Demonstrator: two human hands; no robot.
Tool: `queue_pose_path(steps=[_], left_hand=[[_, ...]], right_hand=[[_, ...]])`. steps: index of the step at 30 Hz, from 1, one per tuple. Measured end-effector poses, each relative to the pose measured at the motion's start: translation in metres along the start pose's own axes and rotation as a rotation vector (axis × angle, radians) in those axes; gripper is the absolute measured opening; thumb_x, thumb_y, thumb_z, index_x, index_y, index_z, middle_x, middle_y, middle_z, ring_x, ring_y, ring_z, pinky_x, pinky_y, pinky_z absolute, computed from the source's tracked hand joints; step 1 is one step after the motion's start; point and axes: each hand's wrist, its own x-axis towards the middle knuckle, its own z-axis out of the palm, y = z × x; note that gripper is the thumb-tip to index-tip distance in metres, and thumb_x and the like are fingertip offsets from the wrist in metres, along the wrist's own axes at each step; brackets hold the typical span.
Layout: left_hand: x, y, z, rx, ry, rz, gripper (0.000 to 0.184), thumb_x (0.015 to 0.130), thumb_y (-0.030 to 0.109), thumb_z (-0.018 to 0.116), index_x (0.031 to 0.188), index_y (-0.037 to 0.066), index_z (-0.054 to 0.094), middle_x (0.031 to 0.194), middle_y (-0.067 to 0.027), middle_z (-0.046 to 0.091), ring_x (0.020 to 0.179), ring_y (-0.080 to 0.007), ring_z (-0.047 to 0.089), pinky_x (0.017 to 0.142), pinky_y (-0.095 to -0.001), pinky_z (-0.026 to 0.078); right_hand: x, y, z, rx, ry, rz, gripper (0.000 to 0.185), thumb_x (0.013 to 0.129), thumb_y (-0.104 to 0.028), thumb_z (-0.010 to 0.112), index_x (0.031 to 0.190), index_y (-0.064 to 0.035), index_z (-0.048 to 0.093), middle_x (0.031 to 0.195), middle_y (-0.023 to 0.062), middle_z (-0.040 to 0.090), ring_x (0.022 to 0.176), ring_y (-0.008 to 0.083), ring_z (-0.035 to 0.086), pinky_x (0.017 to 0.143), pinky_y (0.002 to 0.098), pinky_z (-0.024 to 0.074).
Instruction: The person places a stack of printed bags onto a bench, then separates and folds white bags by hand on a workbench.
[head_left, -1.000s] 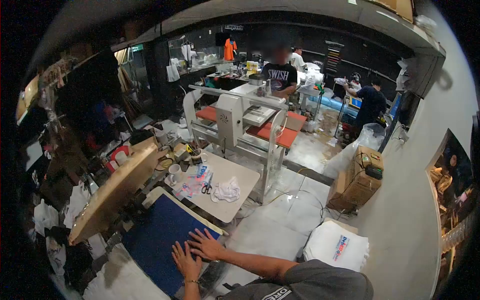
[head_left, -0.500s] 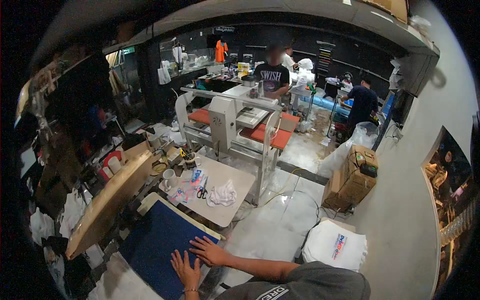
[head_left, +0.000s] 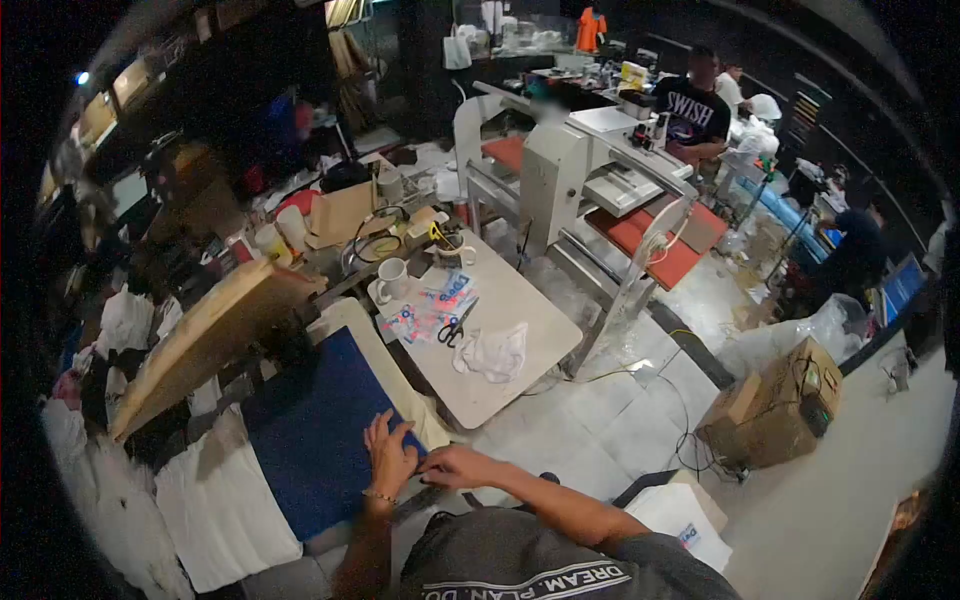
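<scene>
Dark blue fabric (head_left: 310, 430) lies flat close by, partly under the left hand (head_left: 390, 450), whose bent fingers rest on it near its right edge, unclenched. The right hand (head_left: 455, 467) curls at that edge, just beside the left; whether it pinches the fabric, I cannot tell. Beyond, a beige table (head_left: 535, 325) bears scissors (head_left: 452, 335), a crumpled white cloth (head_left: 492, 352) and a mug (head_left: 392, 284). Past it stand a grey-white machine (head_left: 553, 185) with red boards (head_left: 625, 235) and a black-shirted worker (head_left: 690, 112)
</scene>
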Motion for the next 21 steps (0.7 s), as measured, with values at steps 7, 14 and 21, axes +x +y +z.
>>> queue_pose_path(steps=[7, 14, 21], left_hand=[[0.018, 0.048, 0.036, 0.2, 0.211, -0.286, 0.029, 0.079, 0.027, 0.077, 0.099, 0.006, 0.072, 0.132, -0.0226, 0.048, 0.132, -0.0452, 0.04, 0.113, -0.0664, 0.023], [0.087, 0.074, 0.025, -0.123, 0.159, -0.349, 0.023, 0.083, 0.019, 0.07, 0.097, 0.001, 0.07, 0.111, -0.0203, 0.061, 0.11, -0.0365, 0.058, 0.095, -0.0479, 0.046], [0.313, 0.07, 0.03, -0.489, -0.002, -0.154, 0.013, 0.088, 0.006, 0.07, 0.098, -0.002, 0.069, 0.087, -0.0128, 0.069, 0.081, -0.0208, 0.069, 0.072, -0.033, 0.053]], right_hand=[[-0.089, 0.092, -0.134, 0.013, 0.166, 0.248, 0.031, 0.088, -0.026, 0.067, 0.107, -0.0017, 0.072, 0.097, 0.0209, 0.072, 0.091, 0.0394, 0.068, 0.081, 0.045, 0.0539], [-0.068, 0.188, -0.234, -0.212, 0.292, 0.22, 0.027, 0.086, -0.024, 0.068, 0.103, -0.0028, 0.073, 0.101, 0.0194, 0.072, 0.093, 0.0379, 0.068, 0.083, 0.0443, 0.0543], [-0.014, 0.245, -0.293, -0.552, 0.26, 0.236, 0.033, 0.087, -0.022, 0.068, 0.115, -0.0059, 0.07, 0.135, 0.0206, 0.058, 0.126, 0.0418, 0.052, 0.106, 0.05, 0.0427]])
